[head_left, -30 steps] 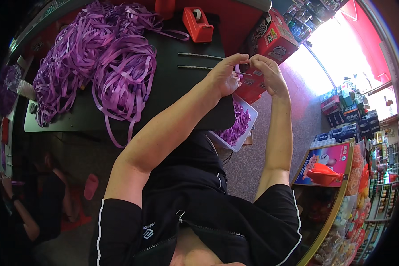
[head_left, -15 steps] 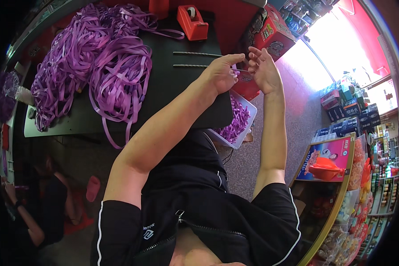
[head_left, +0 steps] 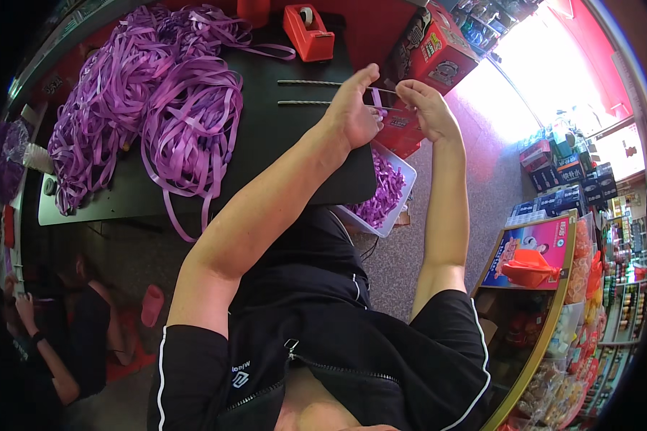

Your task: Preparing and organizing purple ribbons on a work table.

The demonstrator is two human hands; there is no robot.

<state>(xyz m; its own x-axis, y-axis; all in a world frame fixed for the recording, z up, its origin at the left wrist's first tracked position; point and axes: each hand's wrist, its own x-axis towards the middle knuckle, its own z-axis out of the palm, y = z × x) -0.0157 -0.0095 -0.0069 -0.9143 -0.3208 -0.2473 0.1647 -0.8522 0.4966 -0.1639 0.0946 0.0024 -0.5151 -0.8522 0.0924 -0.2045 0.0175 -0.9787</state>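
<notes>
My left hand (head_left: 354, 109) and my right hand (head_left: 425, 108) meet above the right end of the black table (head_left: 280, 154). Between them they pinch a short purple ribbon strip (head_left: 377, 96); my left fingers are stretched upward, my right fingertips are curled on the strip. Two thin metal rods (head_left: 305, 83) lie on the table just beyond my left hand. A large heap of long purple ribbon (head_left: 151, 108) covers the table's left half. Below my hands a white tray (head_left: 401, 201) holds cut purple ribbon pieces.
A red tape dispenser (head_left: 309, 32) stands at the table's far edge. Red cartons (head_left: 433, 52) sit to the right of it. Shelves with packaged goods (head_left: 553, 258) line the right side. Another person (head_left: 65, 330) crouches at lower left by the floor.
Both hands stay together with the strip and have drifted slightly toward the table's far side. My left fingers have spread upward.
</notes>
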